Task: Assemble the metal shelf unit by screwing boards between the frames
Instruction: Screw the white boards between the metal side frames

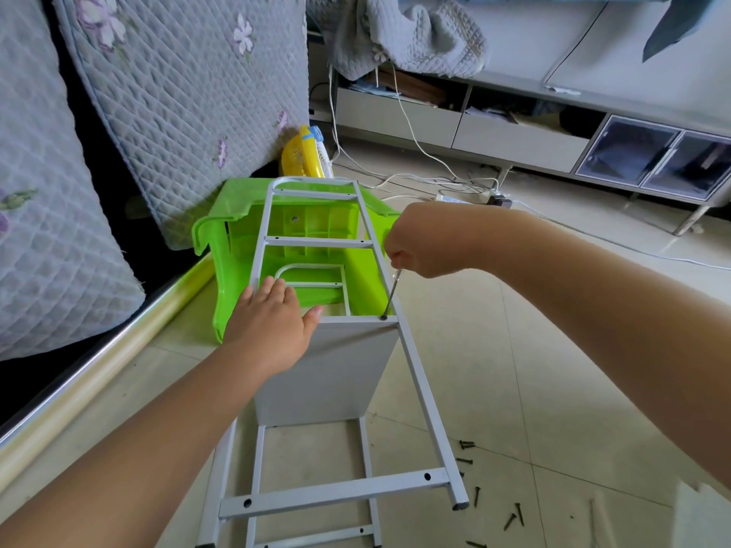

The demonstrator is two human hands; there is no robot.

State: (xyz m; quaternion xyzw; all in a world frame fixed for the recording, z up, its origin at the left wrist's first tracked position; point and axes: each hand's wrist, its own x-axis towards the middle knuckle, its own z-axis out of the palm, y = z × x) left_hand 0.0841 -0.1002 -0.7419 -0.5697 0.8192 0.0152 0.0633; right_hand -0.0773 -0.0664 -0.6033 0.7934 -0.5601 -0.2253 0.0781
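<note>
My right hand (411, 251) grips the screwdriver (391, 294), its shaft running down and slightly left onto the screw (383, 317) at the board's (328, 369) right corner under the upper frame (316, 243); my left hand (273, 322) lies flat, fingers straight, pressing the board's left end; spare screws (474, 492) lie scattered on the floor (553, 369) nearer my right hand.

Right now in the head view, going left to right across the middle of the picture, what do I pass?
Quilted cover → green plastic stool → left hand flat on the grey board → screwdriver held by the right hand → power strip on the floor, farther back.
</note>
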